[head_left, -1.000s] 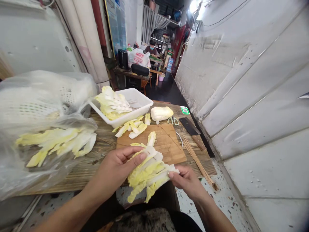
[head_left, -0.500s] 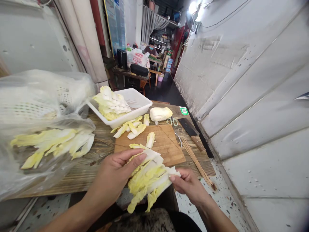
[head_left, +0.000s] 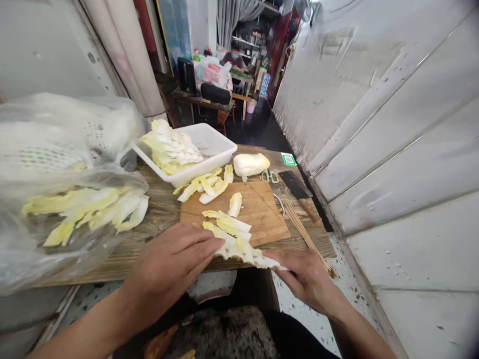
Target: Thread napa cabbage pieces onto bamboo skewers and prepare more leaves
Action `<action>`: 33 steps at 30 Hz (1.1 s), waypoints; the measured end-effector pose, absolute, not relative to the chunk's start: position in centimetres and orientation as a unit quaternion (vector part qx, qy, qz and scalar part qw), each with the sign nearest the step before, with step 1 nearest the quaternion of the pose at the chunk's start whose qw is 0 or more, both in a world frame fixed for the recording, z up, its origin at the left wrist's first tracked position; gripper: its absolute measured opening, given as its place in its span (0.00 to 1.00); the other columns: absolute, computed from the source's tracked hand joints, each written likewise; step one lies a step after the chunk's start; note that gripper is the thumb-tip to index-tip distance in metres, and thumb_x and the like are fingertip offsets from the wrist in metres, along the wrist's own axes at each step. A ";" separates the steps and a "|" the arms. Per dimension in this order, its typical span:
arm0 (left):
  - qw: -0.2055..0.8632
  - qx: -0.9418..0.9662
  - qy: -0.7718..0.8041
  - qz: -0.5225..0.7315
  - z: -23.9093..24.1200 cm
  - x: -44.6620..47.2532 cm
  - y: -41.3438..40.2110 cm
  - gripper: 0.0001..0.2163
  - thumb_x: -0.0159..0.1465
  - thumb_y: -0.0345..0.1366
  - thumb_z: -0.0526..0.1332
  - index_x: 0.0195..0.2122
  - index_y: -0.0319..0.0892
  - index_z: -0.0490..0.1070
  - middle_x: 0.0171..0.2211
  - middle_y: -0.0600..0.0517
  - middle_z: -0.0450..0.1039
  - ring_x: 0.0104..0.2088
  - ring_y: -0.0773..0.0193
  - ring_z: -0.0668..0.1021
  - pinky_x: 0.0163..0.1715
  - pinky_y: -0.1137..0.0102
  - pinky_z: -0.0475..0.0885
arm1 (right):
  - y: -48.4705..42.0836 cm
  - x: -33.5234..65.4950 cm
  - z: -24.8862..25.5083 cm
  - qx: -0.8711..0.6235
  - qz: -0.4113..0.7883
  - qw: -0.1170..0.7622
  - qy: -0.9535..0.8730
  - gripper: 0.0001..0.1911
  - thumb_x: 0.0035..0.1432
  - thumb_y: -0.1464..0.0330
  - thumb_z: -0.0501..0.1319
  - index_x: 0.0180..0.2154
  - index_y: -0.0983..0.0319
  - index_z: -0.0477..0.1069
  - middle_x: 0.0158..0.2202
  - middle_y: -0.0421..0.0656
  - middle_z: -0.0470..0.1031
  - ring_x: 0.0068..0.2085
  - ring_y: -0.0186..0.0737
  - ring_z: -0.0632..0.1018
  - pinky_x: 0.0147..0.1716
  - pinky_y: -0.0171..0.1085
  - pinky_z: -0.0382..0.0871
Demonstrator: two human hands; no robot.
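Observation:
Between my two hands, at the near edge of the cutting board (head_left: 262, 199), is a row of cabbage leaf pieces (head_left: 239, 252), seen nearly edge-on. My left hand (head_left: 179, 259) is closed on its left end. The fingers of my right hand (head_left: 305, 274) pinch the right end. A stick inside the row, if any, is hidden. Just beyond it on the board lie loose cabbage strips (head_left: 232, 224) and a small leaf (head_left: 235, 204). More leaves (head_left: 209, 185) rest at the board's far left corner.
Behind stands a white tray (head_left: 220, 142) holding skewered cabbage (head_left: 172, 147). A cabbage head (head_left: 250, 164), scissors (head_left: 269, 175), a cleaver (head_left: 295, 185) and bamboo skewers (head_left: 303, 227) lie to the right. Plastic bags (head_left: 71, 139) with leaves are on the left. A person (head_left: 234, 57) sits far back.
Both hands have turned the cabbage row from hanging broadside to nearly edge-on and moved it against the board's near edge. My left fingers now lie over its end. The view has tilted down slightly.

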State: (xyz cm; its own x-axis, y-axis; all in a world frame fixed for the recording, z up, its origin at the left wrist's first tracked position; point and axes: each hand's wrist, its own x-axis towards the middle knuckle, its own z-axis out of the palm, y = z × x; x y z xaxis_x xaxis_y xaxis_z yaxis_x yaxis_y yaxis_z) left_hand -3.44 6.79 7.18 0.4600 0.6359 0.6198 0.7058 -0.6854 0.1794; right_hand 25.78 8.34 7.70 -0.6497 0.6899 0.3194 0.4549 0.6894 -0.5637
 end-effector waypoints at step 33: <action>0.133 -0.870 -0.399 -0.258 3.7 -4.2 2.0 0.24 0.67 0.25 0.51 0.65 0.34 0.53 0.44 0.42 0.80 0.45 0.58 0.81 0.42 0.63 0.76 | 5.8 26.1 7.5 -0.299 -0.034 0.161 -0.940 0.17 0.68 0.74 0.48 0.56 0.70 0.65 0.23 0.37 0.65 0.22 0.35 0.63 0.22 0.39 0.52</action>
State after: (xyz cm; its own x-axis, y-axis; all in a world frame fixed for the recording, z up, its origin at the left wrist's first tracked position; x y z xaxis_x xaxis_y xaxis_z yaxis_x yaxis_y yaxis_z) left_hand -4.19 1.95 3.74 0.5483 0.6249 0.5557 0.7625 -0.6465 -0.0253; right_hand 26.13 5.78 7.54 -0.7693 0.5508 0.3236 0.5729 0.8190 -0.0320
